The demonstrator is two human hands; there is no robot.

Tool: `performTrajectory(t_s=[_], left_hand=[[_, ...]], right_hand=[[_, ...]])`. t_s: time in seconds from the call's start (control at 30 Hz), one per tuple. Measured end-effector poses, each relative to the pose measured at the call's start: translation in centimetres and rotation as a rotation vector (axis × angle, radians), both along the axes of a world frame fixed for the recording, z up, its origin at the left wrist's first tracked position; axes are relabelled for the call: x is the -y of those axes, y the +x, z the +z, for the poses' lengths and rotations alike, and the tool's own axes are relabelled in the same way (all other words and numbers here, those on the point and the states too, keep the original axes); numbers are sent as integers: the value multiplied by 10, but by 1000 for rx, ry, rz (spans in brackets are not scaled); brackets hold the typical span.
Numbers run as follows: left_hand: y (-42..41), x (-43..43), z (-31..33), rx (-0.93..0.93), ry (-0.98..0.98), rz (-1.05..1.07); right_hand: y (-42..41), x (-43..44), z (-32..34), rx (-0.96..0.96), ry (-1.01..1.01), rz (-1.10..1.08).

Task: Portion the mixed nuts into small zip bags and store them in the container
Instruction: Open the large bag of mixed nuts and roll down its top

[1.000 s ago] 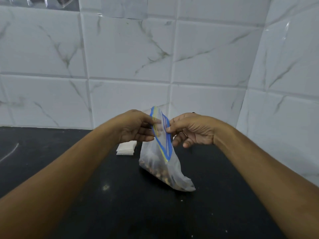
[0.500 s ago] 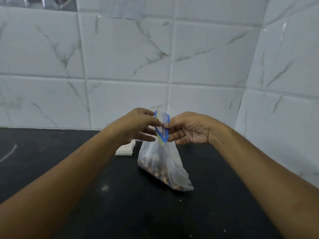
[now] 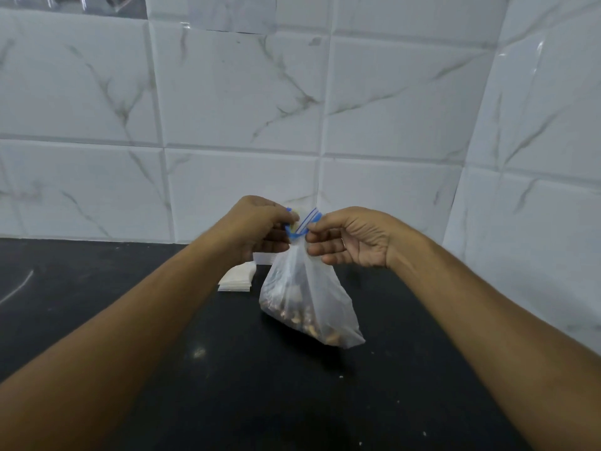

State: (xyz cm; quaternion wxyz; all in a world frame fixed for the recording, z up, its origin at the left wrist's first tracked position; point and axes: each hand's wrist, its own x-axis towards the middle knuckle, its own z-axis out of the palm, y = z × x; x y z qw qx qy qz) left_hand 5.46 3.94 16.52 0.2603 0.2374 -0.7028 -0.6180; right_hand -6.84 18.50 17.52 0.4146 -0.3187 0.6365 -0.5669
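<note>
The blue zip strip is pinched by fingertips of the left hand and right hand. The nut-filled bag is stood near the countertop back edge, beside a white flat stack.

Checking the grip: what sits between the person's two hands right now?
In the head view, the blue zip top of the nut bag lies between the left hand and right hand; both pinch it.
</note>
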Motion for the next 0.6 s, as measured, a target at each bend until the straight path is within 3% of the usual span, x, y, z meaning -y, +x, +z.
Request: performTrajectory(t_s=[0.3,0.6], left_hand=[[-20,11,18,-311,495,14],[-23,15,6,-528,835,-70]], right_hand=[[-1,15,10,242,-401,-237],[-2,20,-4,451,-563,-343]])
